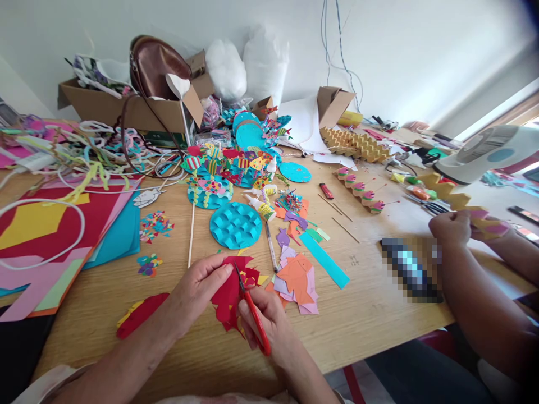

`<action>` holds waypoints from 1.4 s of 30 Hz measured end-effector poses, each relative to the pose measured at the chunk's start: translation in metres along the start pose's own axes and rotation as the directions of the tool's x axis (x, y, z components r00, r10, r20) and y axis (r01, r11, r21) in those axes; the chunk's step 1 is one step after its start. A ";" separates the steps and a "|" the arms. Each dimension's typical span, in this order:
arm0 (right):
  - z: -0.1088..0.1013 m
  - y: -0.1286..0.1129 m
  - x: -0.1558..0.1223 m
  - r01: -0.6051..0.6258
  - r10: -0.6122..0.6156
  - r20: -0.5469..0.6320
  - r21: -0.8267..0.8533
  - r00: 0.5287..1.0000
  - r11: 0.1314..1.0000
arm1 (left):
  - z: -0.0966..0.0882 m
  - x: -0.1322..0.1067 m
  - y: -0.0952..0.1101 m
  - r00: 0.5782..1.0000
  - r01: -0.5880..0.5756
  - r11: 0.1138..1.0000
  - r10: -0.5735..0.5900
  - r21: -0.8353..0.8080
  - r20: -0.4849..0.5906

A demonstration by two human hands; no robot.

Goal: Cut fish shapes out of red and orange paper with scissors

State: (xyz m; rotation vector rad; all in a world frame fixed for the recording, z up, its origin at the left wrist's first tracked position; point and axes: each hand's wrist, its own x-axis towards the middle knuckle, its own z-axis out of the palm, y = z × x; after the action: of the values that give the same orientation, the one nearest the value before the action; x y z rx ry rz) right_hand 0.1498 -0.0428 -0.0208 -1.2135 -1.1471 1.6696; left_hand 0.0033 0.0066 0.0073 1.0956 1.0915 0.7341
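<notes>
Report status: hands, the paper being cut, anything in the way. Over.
Left hand pinches red paper. Right hand holds red-handled scissors, blades in the paper. Orange cut-outs close beside; co-worker's hand apart.

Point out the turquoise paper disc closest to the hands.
The scale-textured turquoise disc just beyond the red paper in the left hand; the other discs lie farther back.

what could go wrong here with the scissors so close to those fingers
1. The left hand pinches the red paper right by the blades of the scissors in the right hand; a snip might nick a fingertip.
2. The paper's edge is jagged, so a slip could lop off a point.
3. Loose cutouts beside that hand could get swept aside.
</notes>
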 end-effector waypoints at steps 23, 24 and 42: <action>-0.003 0.000 -0.002 0.001 -0.001 0.001 -0.056 1.000 0.998 | 0.002 -0.002 0.009 0.988 0.152 0.986 -0.153 -0.065 -0.011; -0.003 -0.001 -0.002 -0.005 0.005 0.003 -0.056 1.000 0.998 | 0.002 -0.002 0.008 0.988 0.152 0.986 -0.153 -0.068 -0.003; -0.002 0.002 -0.003 0.013 -0.013 0.007 0.004 1.000 1.000 | 0.003 -0.002 0.012 0.978 0.182 0.983 -0.178 -0.029 0.105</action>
State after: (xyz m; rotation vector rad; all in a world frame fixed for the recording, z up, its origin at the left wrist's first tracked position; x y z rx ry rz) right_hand 0.1523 -0.0461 -0.0224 -1.1963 -1.1534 1.6664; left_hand 0.0058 0.0078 0.0200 0.9764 1.0689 0.5476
